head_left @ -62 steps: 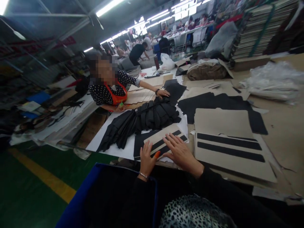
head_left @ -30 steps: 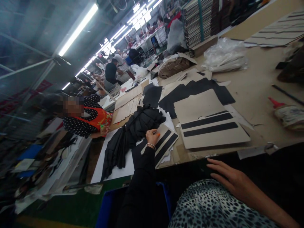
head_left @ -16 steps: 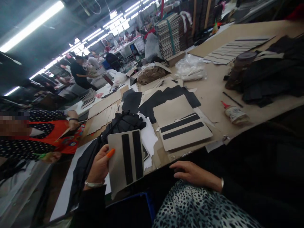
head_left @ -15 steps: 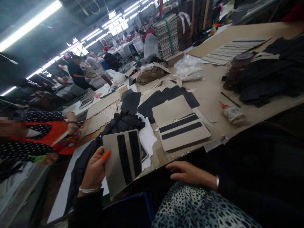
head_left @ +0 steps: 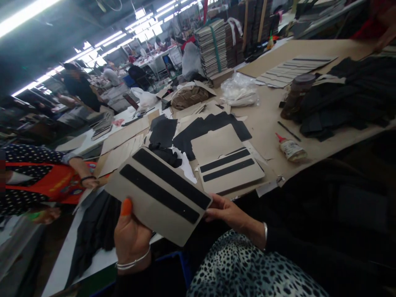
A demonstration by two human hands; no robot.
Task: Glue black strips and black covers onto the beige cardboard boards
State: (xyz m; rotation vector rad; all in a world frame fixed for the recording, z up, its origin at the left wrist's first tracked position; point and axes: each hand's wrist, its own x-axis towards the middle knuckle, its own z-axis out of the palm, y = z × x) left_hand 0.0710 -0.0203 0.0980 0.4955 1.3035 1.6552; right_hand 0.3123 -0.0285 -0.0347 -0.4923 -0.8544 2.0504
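Beige card [head_left: 163, 185], two black strips across its face, is held up and tilted at the near side of the table [head_left: 262, 119]. We see the left hand [head_left: 133, 235] gripping its near left edge, orange-covered thumb on top, fingers hidden behind. Right hand [head_left: 229, 212] pinches the right corner between thumb and fingers. Spotted cloth [head_left: 247, 268] lies below the right hand.

Just beyond the card, on the table, we note a pile of similar cards [head_left: 238, 176], the top one also striped; black sheets [head_left: 210, 128] fan out farther off. To the right: red-tipped bottle [head_left: 292, 149] lying on its side, then a thin dark stick [head_left: 289, 130], a brown jar [head_left: 298, 93] and heaped black cloth [head_left: 340, 99]. Clear plastic bag [head_left: 239, 88] sits far, near the middle. At left we see a co-worker in an orange apron [head_left: 55, 181], partly cut off by the frame.
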